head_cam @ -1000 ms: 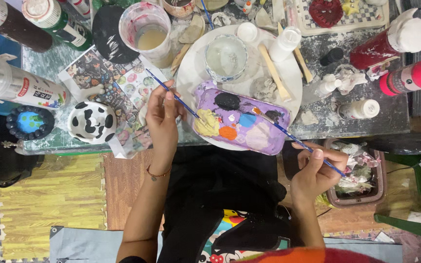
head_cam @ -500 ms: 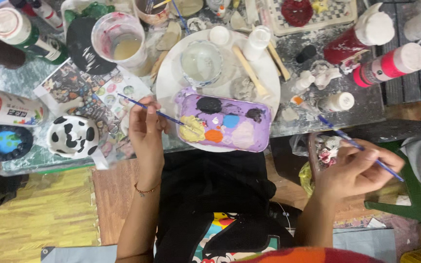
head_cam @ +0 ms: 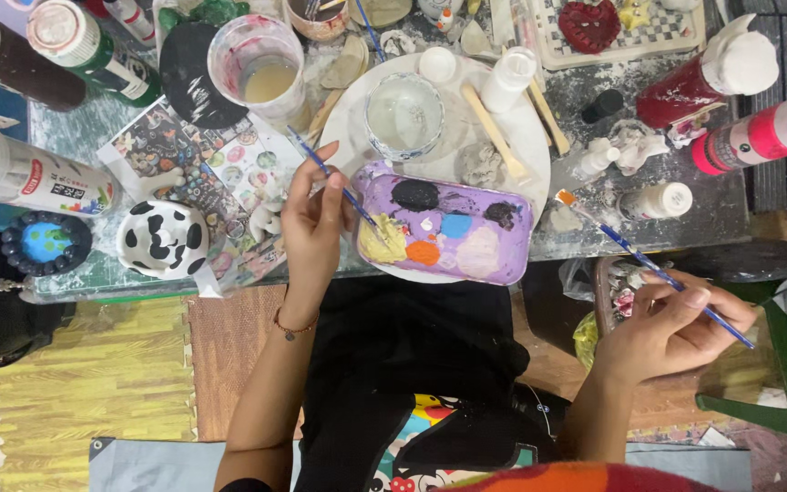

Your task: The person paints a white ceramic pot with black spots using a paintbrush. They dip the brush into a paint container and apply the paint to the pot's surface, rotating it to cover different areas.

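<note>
Since a moment ago your right hand (head_cam: 676, 328) has swung its orange-tipped brush (head_cam: 649, 264) outward; your left hand (head_cam: 313, 228) pinches a thin brush (head_cam: 339, 187) in yellow on the purple palette (head_cam: 485, 255). Colours mixed, painting unfinished.

palette tray (head_cam: 494, 264): purple, with black, blue, orange, yellow and pale pink paint blobs
left brush (head_cam: 325, 170): blue handle
right brush (head_cam: 653, 267): blue handle, orange tip
cow-pattern dish (head_cam: 164, 240): white with black patches
plate (head_cam: 526, 137): white
heart ornament (head_cam: 591, 24): red
</note>
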